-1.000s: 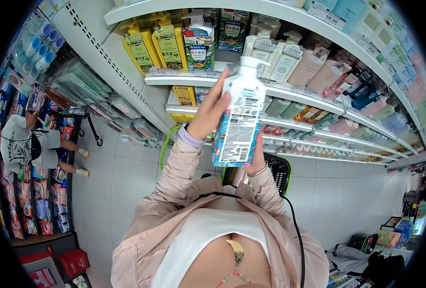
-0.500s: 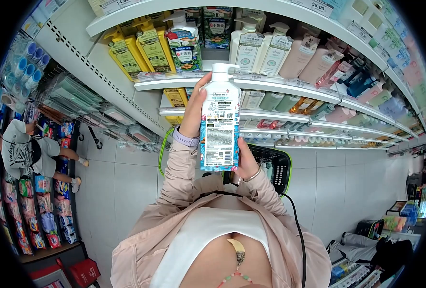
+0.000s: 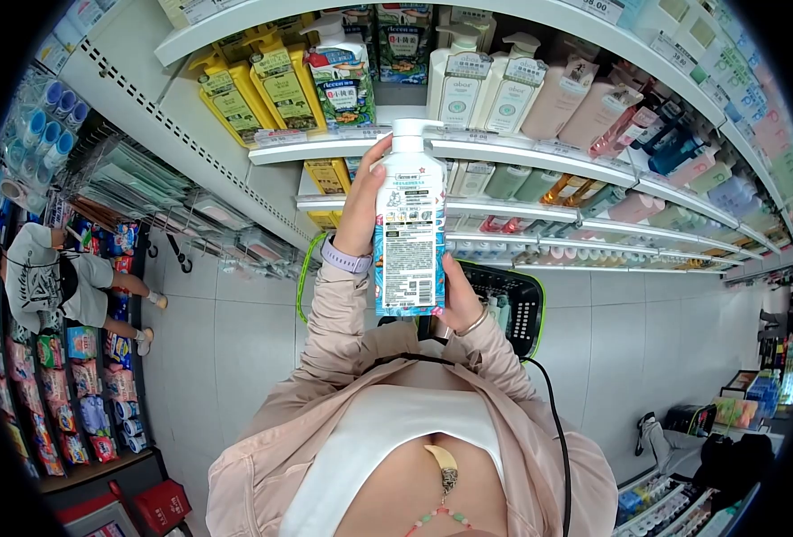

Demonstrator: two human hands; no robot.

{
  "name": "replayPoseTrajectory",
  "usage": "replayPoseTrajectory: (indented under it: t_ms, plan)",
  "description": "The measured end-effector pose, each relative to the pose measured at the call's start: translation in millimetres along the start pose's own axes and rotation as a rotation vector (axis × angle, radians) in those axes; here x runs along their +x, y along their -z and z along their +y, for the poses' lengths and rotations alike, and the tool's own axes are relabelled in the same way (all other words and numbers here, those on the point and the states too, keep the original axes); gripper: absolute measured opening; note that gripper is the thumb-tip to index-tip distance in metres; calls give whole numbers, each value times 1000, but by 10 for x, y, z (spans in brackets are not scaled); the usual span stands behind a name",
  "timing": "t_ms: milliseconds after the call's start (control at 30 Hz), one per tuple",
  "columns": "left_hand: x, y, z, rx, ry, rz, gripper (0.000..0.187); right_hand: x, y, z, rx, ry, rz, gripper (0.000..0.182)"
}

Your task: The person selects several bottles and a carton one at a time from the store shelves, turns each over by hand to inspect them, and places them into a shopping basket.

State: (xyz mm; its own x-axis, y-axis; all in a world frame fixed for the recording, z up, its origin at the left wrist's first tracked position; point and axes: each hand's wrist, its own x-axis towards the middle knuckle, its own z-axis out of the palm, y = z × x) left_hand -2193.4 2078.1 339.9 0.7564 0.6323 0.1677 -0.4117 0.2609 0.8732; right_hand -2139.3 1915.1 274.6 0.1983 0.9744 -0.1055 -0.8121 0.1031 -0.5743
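A white pump bottle (image 3: 411, 228) with a blue patterned edge is upright in front of me, its printed back label facing me. My left hand (image 3: 360, 201) is closed around its upper left side, near the shoulder. Low on the right side, my right hand (image 3: 461, 295) grips the bottle near its base. The white pump head (image 3: 410, 134) sits above the fingers. Behind the bottle, a similar white pump bottle with a colourful label (image 3: 339, 76) stands on the shelf beside yellow pump bottles (image 3: 287, 85).
White shelves (image 3: 539, 157) of bottles curve across the front and right. A black basket with a green rim (image 3: 529, 313) is below my right hand. A person in white (image 3: 52, 277) is at the left racks, and another person in black (image 3: 736, 470) is at lower right.
The bottle stays in both hands, almost still. My view has shifted slightly, and the person at lower right has changed posture.
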Motion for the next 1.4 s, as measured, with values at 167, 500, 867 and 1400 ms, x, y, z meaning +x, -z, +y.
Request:
replayPoseTrajectory:
  t_ms: [167, 500, 867, 1400]
  plan:
    - [11, 38, -87, -18, 30, 27, 44, -19, 33, 11, 67, -27, 60, 45]
    - [11, 73, -289, 68, 79, 139, 40, -18, 78, 28, -112, 1, 232, 43]
    - [27, 6, -497, 6, 172, 146, 38, -131, 433, 59, -414, 175, 318, 43]
    - [-81, -807, -1661, 363, 434, -224, 28, -930, 1690, 182, -430, 163, 673, 48]
